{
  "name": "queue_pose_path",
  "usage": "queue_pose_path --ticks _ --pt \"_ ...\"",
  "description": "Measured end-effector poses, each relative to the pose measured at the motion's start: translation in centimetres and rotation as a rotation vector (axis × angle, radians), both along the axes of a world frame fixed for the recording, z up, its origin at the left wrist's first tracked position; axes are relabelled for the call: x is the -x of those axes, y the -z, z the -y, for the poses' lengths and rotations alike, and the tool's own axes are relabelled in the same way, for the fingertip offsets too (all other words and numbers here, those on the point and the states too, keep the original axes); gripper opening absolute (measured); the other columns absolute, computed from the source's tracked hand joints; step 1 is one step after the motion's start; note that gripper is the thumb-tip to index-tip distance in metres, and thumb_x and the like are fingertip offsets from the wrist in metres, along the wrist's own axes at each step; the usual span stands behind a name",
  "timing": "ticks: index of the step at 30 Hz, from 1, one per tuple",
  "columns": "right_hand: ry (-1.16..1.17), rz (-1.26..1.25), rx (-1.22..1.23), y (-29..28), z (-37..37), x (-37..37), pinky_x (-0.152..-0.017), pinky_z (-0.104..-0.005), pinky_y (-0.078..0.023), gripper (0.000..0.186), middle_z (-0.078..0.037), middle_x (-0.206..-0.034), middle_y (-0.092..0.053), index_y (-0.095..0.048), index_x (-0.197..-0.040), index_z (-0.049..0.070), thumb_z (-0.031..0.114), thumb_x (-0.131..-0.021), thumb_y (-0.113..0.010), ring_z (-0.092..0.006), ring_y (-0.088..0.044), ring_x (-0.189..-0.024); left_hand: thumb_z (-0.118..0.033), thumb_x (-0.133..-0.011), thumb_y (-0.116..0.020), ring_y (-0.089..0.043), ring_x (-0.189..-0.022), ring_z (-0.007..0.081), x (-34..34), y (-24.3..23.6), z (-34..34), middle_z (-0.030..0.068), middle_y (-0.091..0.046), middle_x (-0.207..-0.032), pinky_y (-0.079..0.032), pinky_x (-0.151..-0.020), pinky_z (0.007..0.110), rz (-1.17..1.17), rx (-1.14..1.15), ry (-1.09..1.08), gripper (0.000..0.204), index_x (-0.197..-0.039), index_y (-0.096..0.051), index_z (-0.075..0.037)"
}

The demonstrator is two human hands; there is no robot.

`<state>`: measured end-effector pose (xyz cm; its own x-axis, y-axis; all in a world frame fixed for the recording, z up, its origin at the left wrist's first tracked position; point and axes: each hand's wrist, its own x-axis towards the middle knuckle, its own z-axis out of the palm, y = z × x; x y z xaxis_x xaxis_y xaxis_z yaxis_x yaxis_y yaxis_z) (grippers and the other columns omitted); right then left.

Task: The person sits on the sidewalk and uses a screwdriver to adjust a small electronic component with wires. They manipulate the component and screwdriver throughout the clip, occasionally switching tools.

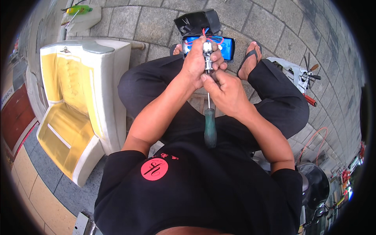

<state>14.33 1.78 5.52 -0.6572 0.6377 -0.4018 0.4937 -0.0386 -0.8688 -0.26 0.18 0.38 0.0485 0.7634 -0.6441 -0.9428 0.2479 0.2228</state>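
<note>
In front of my lap, my left hand [192,64] is closed around a shiny metal cylindrical part [208,55] with stepped rings, its top poking out between thumb and fingers. Just below it my right hand [226,92] pinches the thin shaft of a screwdriver. The green handle of the screwdriver [210,128] points back toward my chest, and its tip end meets the lower part of the metal piece; the exact contact is hidden by my fingers. Beyond my hands, between my feet, sits a blue box-shaped pack [226,49] with red wires, in a black casing.
A black cover [198,21] lies behind the blue pack. At left stands a yellow-and-white padded seat [72,105]. Several tools lie by a white plastic piece [293,72] near my right knee, beside a red-handled tool [310,100]. A green bottle [80,9] rests at the far left.
</note>
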Motion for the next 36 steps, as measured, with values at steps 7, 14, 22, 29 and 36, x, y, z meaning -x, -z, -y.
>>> queue_pose_path --ticks 7,14,22,29,36 --pt "-0.027 0.003 -0.109 0.1 0.1 -0.2 -0.062 -0.0499 -0.050 0.040 -0.022 -0.073 -0.064 -0.060 -0.082 -0.001 0.034 -0.098 -0.068 -0.0417 -0.068 -0.070 -0.048 -0.107 -0.043 -0.044 -0.056 0.0152 -0.1 -0.2 0.1 -0.0019 -0.045 -0.067 -0.049 -0.071 0.038 -0.044 -0.003 0.027 0.038 -0.090 -0.051 -0.015" --pt "0.004 0.078 -0.182 -0.5 0.0 0.3 -0.061 -0.0469 -0.050 0.039 -0.021 -0.072 -0.064 -0.060 -0.076 -0.002 0.031 -0.094 -0.071 -0.0382 -0.067 -0.066 -0.048 -0.107 -0.042 -0.044 -0.057 0.0154 -0.3 0.0 0.0 -0.0017 -0.045 -0.067 -0.049 -0.071 0.038 -0.085 0.011 -0.021 0.038 -0.090 -0.051 -0.015" --pt "0.089 -0.060 0.058 0.5 0.4 0.2 -0.055 -0.0379 -0.045 0.037 -0.013 -0.066 -0.060 -0.057 -0.075 -0.002 0.024 -0.097 -0.070 -0.0213 -0.056 -0.057 -0.048 -0.107 -0.042 -0.044 -0.057 0.0155 -0.2 0.1 0.0 -0.0013 -0.045 -0.067 -0.048 -0.069 0.037 0.029 -0.019 -0.013 0.040 -0.088 -0.051 -0.014" --pt "0.000 0.108 -0.311 -0.7 0.4 0.2 -0.062 -0.0497 -0.050 0.035 -0.022 -0.077 -0.065 -0.061 -0.080 -0.002 0.029 -0.095 -0.070 -0.0408 -0.066 -0.068 -0.050 -0.107 -0.042 -0.046 -0.056 0.0153 -0.4 0.1 0.0 -0.0005 -0.047 -0.067 -0.049 -0.069 0.036 -0.154 0.008 0.005 0.043 -0.089 -0.052 -0.013" --pt "0.040 -0.013 -0.133 -0.1 0.4 0.1 -0.061 -0.0496 -0.050 0.032 -0.021 -0.075 -0.065 -0.061 -0.080 -0.001 0.025 -0.098 -0.067 -0.0416 -0.066 -0.066 -0.050 -0.107 -0.042 -0.046 -0.056 0.0151 -0.5 0.0 0.1 -0.0006 -0.047 -0.066 -0.049 -0.068 0.036 -0.058 -0.005 -0.021 0.044 -0.088 -0.053 -0.012"
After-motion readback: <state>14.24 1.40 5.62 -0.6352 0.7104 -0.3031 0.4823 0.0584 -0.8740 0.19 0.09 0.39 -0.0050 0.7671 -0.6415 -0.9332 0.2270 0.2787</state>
